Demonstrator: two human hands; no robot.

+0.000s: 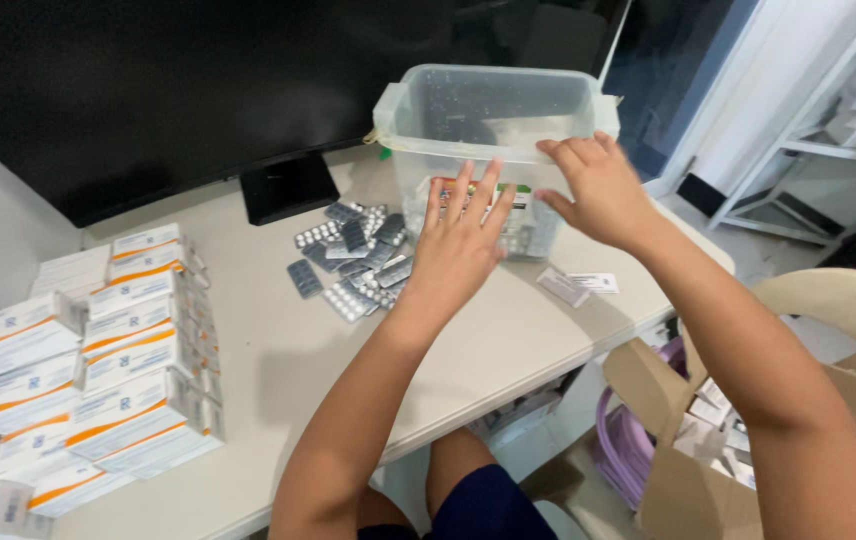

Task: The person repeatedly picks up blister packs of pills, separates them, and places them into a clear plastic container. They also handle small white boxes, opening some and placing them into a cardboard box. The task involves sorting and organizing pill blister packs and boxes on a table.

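Both your hands reach toward the clear tub (493,115) at the far edge of the surface (278,360). Your left hand (458,245) is spread flat, fingers apart, against its front wall; your right hand (598,190) rests open on its rim, gripping nothing. Blister packs (353,262) lie just left of the tub.

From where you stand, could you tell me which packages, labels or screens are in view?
Medicine boxes: stacked at left, white with orange stripes.
Blister packs: silver pile beside left hand.
Monitor: large, black, behind.
Clear tub: under right hand.
Paper slip: white, near edge.
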